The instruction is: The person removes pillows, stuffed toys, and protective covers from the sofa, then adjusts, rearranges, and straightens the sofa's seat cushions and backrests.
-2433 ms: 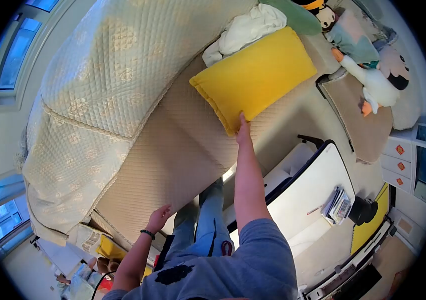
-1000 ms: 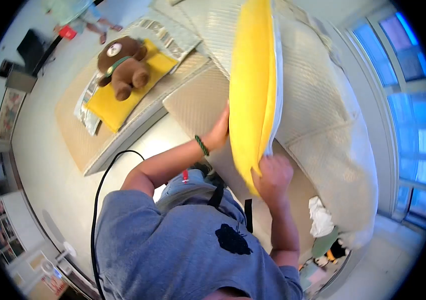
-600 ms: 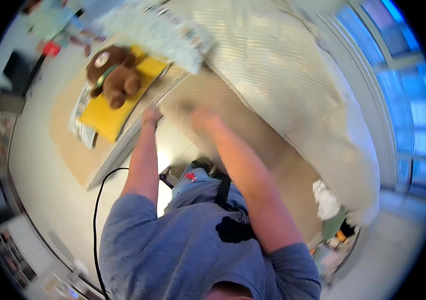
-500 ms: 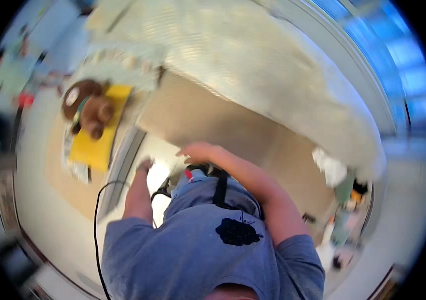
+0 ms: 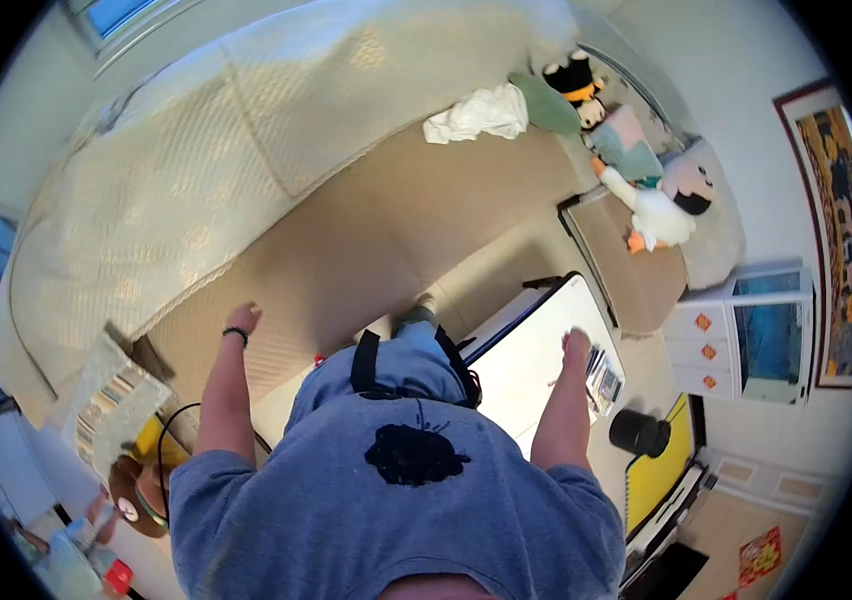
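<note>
My left hand (image 5: pixel 246 318), with a black band (image 5: pixel 236 331) on the wrist, hangs in front of the brown quilted seat (image 5: pixel 276 320) of the sofa. Its fingers look curled and nothing shows in them. Out to the right, my right hand (image 5: pixel 576 343) is above the white table (image 5: pixel 526 365), fingers curled in as well; no held thing is visible. Whether it touches the table I cannot tell. Close beside it on the tabletop lies a small pile of printed items (image 5: pixel 603 382). A black strap (image 5: pixel 366 362) hangs at my waist.
A pale quilted cover (image 5: pixel 246 150) drapes the sofa back. At its far end are a white cloth (image 5: pixel 478 113), cushions and a white plush duck (image 5: pixel 661 215). A black cylinder (image 5: pixel 638 432) and a yellow panel (image 5: pixel 661 465) stand right. A brown plush toy (image 5: pixel 136 490) lies lower left.
The view has swung right, bringing the white table and cabinet into sight. My hands have moved apart; the right hand's spread fingers have curled in.
</note>
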